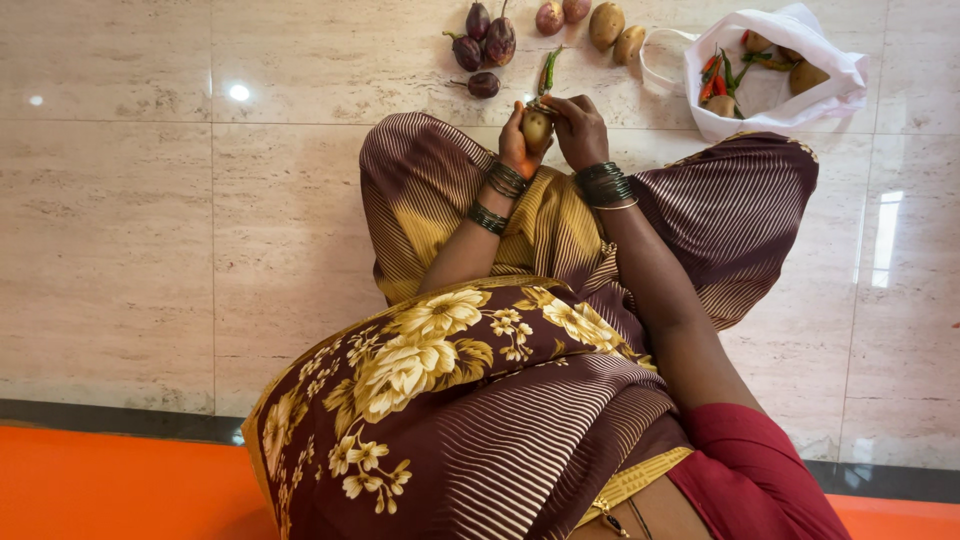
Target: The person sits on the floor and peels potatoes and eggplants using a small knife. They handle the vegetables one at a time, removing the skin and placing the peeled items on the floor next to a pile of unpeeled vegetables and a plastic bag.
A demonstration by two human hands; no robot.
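Far left of the group, three small aubergines [484, 45] lie on the polished stone floor [120, 220], dark purple and glossy, stems on. Near them, at the centre, the left hand [514, 140] cups a potato [537, 128] from the left; its fingers are curled round it, grasping. The potato is oval, tan, matt-skinned, its long axis running near to far. The right hand [579, 128] closes on it from the right, fingers bent over the top, so the potato sits between both hands, equally near each. A green chilli [549, 70] lies just beyond, slender and smooth. Farther off, four potatoes [590, 22] lie in a loose row. Far right, a white plastic bag [835, 85], crumpled and open, holds chillies and more potatoes.
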